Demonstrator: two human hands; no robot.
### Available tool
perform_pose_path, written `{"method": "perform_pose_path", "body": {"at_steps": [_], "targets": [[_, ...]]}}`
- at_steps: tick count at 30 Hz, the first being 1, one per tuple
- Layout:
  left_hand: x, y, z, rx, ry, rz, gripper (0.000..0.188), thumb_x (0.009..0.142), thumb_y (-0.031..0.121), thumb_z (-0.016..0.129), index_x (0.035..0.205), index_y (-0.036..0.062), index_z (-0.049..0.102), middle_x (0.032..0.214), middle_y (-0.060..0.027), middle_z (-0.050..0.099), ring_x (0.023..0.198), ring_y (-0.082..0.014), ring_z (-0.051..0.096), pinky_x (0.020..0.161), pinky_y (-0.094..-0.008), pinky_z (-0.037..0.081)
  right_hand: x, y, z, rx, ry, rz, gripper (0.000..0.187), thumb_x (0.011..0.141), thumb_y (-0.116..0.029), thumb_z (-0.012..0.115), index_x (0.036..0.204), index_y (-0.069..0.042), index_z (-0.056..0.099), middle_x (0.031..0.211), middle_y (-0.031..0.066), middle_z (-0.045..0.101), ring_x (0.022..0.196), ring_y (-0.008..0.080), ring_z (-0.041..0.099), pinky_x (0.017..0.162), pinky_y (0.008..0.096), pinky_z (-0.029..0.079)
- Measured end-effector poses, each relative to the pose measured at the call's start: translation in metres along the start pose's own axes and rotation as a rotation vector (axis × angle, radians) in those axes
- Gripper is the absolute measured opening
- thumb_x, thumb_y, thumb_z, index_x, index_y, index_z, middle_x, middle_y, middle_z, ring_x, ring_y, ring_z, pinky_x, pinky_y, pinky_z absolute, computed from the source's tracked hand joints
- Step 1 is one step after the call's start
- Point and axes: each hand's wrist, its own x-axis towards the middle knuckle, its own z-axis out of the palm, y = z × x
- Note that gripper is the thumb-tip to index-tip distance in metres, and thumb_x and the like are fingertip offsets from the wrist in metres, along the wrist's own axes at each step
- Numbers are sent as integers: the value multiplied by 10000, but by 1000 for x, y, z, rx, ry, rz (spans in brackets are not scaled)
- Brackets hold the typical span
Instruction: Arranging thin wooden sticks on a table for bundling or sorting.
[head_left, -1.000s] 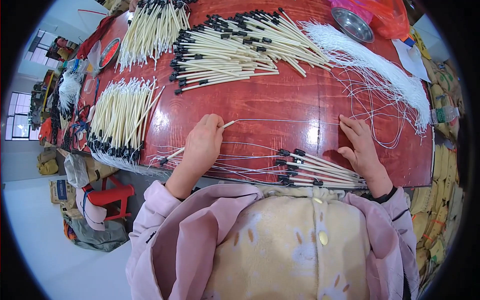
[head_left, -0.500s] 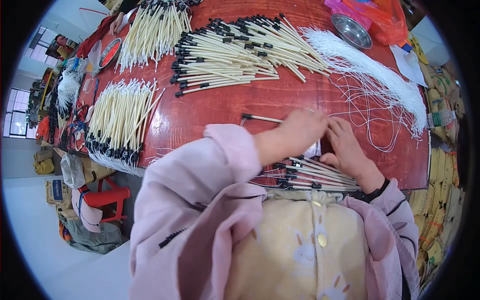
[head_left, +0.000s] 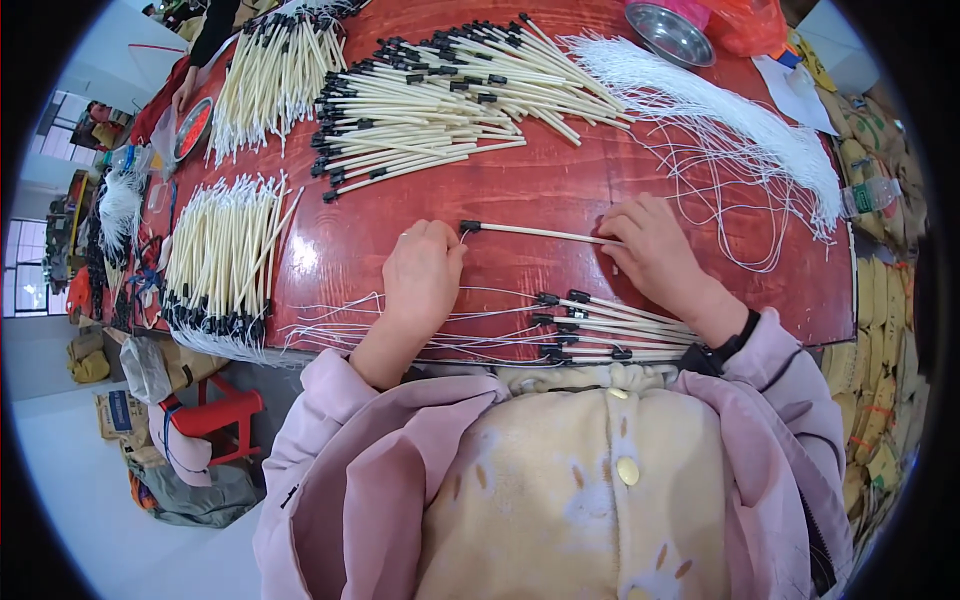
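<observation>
A thin cream stick (head_left: 540,233) with a black end piece lies crosswise over the red table in front of me. My right hand (head_left: 652,250) pinches its plain right end between thumb and fingers. Beside the black end piece (head_left: 469,228), my left hand (head_left: 422,272) is closed, its fingertips against a bit of white cord there; what they hold is mostly hidden. Nearer to me, several similar sticks (head_left: 630,328) lie together, black ends to the left. Their thin white cords (head_left: 430,325) trail leftward under my left wrist.
A large heap of black-ended sticks (head_left: 430,115) lies ahead, with two more bundles (head_left: 225,245) on the left. Loose white cords (head_left: 720,130) spread at the right, near a metal bowl (head_left: 670,35). Another person's hand (head_left: 183,95) is by a dish of red pieces (head_left: 193,130).
My left hand has moved left from beside my right hand to the stick's black end. My right hand has shifted slightly up and left and now holds the other end. The view has shifted.
</observation>
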Motion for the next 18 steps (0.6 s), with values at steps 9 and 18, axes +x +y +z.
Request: {"method": "perform_pose_path", "body": {"at_steps": [9,18], "targets": [[-10,-70,-12,184,163,203,122,945,137,609,990,25,592,915,-212,619,859,-427,621,707,-521,487,-7,-2,-3,-40,95,-24,172,717,-34,737,768,-77,578,842,52,577,849,266,553,798,418,418],[-105,-190,-131,304,198,-261,95,928,69,606,993,1,590,853,-253,650,817,-470,647,706,-516,493,-59,-12,-86,178,-137,98,175,709,-67,751,765,-77,586,875,44,599,889,259,557,863,395,413]]}}
